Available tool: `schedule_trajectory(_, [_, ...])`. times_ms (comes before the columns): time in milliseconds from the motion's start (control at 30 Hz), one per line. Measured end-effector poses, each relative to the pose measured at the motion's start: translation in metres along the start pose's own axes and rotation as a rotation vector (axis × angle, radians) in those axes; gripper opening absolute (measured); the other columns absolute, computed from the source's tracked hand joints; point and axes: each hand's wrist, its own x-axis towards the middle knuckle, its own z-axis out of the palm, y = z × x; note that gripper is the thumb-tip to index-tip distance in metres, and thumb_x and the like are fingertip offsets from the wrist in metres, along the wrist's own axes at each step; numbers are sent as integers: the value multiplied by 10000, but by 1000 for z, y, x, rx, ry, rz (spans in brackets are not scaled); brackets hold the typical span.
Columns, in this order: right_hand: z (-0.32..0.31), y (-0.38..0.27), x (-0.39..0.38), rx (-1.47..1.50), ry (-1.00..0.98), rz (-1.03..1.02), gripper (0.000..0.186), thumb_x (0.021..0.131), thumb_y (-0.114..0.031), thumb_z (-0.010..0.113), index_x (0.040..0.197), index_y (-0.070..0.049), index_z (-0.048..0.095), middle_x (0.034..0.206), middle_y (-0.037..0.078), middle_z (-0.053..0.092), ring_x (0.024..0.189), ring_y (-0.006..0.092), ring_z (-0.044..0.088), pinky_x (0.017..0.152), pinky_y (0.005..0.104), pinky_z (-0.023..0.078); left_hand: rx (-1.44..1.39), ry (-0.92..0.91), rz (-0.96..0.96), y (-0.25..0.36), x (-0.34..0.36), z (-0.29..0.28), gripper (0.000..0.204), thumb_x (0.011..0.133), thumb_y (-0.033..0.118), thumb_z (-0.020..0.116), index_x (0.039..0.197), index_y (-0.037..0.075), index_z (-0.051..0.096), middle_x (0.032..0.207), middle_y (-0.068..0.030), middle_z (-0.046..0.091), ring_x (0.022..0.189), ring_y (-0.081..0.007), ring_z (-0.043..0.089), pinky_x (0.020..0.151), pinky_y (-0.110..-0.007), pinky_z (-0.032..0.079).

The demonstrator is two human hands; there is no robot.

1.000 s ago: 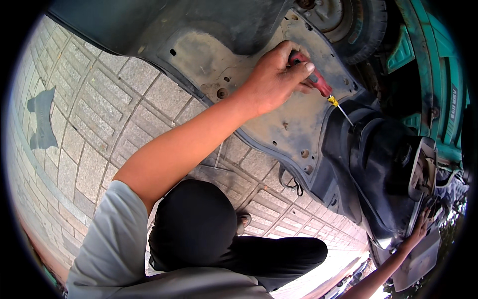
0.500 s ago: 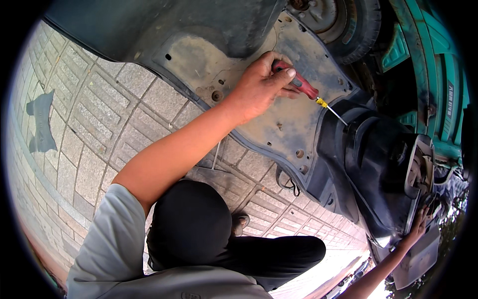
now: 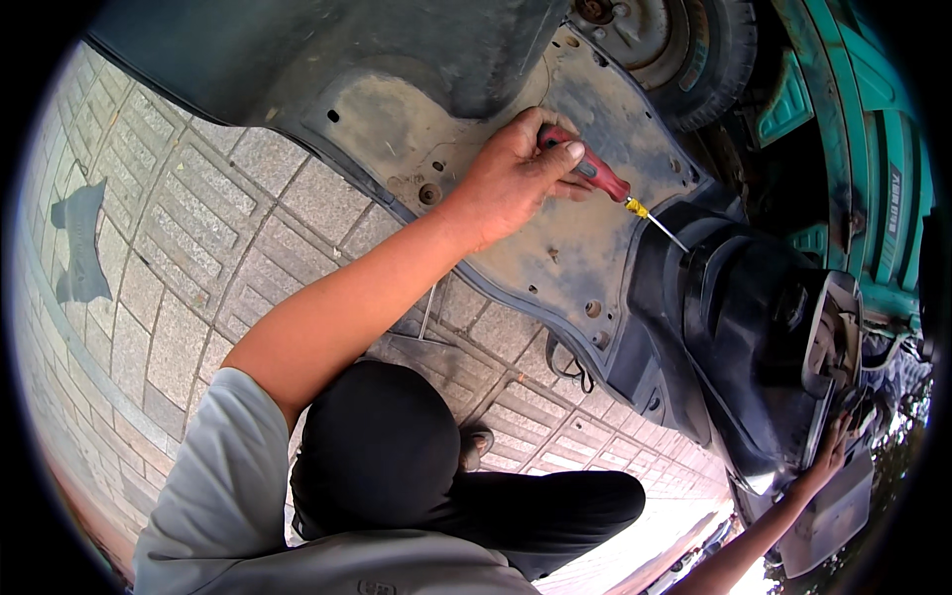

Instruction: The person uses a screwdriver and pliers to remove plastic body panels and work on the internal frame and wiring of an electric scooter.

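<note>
My left hand (image 3: 516,183) is closed round the red and black handle of a screwdriver (image 3: 587,171). Its shaft, with a yellow collar, slants down to the right, and the tip meets a black plastic panel (image 3: 734,288) of a scooter. Beside that panel lies the scooter's dusty footboard (image 3: 526,253), with several holes in it; my left hand is over it. At the far right, my right hand (image 3: 829,458) grips the edge of the scooter's front panel; part of its fingers is hidden in the dark there.
A wheel (image 3: 694,59) and a green metal frame (image 3: 873,129) stand beyond the footboard. The dark scooter seat (image 3: 347,50) spans the upper left. Paving (image 3: 248,238) lies below, with a side stand (image 3: 426,332) and a dark flat piece (image 3: 84,243) on it. My black-clad knee (image 3: 382,441) is close to the scooter.
The whole view has shifted very slightly. The screwdriver tip stays on the black panel, and both hands keep their hold.
</note>
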Motion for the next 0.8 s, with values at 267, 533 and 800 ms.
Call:
schedule_trajectory(267, [19,-26,-10,59,35,7,602,1072,-328,544,1499,83,442,1349,172,617,1221,217,586,1094,341,422,-17,-4,30,-2,-2,-1,285,1083,215,537,1242,-11,466,1125,-116,577,1031,-283,719,934,-368,611])
schedule_trajectory(533, [11,-14,-7,21,43,-33,517,1068,-323,562,1382,89,569,1248,123,660,1121,176,595,1027,320,443,-23,-92,34,7,5,-2,306,1047,191,583,1277,11,493,1232,-127,598,1205,-251,635,1039,-412,541])
schedule_trajectory(800, [9,-5,-2,-72,42,-104,522,1069,-314,562,1420,73,553,1284,98,646,1142,153,573,1017,298,438,-169,-292,-4,29,50,-2,372,958,124,640,1312,68,542,1307,-139,625,1289,-253,584,1136,-435,429])
